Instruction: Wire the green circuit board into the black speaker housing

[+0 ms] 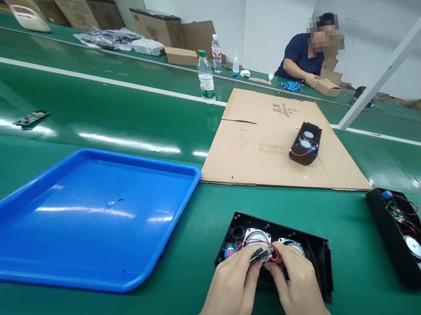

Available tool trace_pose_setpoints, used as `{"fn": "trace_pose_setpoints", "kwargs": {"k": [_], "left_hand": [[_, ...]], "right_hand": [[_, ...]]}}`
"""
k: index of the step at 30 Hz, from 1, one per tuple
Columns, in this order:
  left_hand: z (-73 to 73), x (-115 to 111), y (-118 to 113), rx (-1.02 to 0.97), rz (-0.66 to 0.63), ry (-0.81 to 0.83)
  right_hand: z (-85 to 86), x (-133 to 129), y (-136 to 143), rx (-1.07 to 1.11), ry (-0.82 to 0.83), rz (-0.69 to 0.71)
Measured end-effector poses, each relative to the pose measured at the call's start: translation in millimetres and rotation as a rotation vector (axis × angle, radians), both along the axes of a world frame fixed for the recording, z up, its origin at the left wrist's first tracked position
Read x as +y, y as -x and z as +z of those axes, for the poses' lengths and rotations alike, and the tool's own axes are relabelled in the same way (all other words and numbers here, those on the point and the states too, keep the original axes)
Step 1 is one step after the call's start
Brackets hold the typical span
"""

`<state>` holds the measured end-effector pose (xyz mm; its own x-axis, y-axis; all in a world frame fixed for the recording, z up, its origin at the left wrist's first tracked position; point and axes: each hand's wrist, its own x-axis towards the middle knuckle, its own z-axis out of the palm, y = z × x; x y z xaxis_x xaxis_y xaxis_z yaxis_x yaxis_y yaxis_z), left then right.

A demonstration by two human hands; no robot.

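Note:
Right in front of me a black speaker housing (318, 256) lies on the green table with its inside facing up. Two round speakers, a blue cylindrical part (230, 252) and red wires sit in it. Over the housing, my left hand (233, 277) and my right hand (296, 274) pinch a small circuit board (261, 254) between their fingertips. A red wire (274, 254) loops around beside the board. My fingers cover part of the board and of the speakers behind it.
A blue tray (163, 242) lies at left. Another open speaker housing (393, 242) stands at right; a third (306, 143) rests on flat cardboard (273, 170). Beyond are a water bottle (206, 79), a circuit board (31, 118) and a person (300, 57) handling a small box (328, 87).

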<state>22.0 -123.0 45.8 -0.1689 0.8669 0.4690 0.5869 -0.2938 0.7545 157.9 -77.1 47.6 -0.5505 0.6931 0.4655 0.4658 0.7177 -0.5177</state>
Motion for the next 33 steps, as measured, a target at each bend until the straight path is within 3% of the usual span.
{"fn": "trace_pose_setpoints", "kwargs": {"k": [6, 12, 18, 21, 24, 28, 31, 33], "left_hand": [[-0.2, 1, 0, -0.060, -0.048, -0.011], [-2.4, 1, -1, -0.048, -0.059, -0.006], [7.1, -1, -5, -0.073, 0.127, -0.003], [12.8, -2, -4, -0.167, 0.173, 0.037], [11.5, -1, -2, -0.242, 0.167, 0.062], [0.4, -1, -5, -0.256, 0.177, 0.035], [-1.1, -3, -5, -0.204, 0.206, 0.026], [6.2, -2, 1, -0.119, 0.249, -0.004]], "right_hand": [[1.5, -3, 5, -0.040, -0.115, -0.056], [0.5, -1, 3, -0.044, -0.093, -0.047], [0.9, 0, 0, 0.042, 0.047, -0.065], [7.3, 2, -6, 0.072, -0.037, -0.177], [14.9, 9, -15, -0.107, -0.169, -0.184], [16.6, 15, -23, -0.500, -0.143, 0.012], [15.3, 13, -22, -0.524, -0.102, -0.024], [17.8, 11, -22, -0.488, -0.107, -0.054]]}}
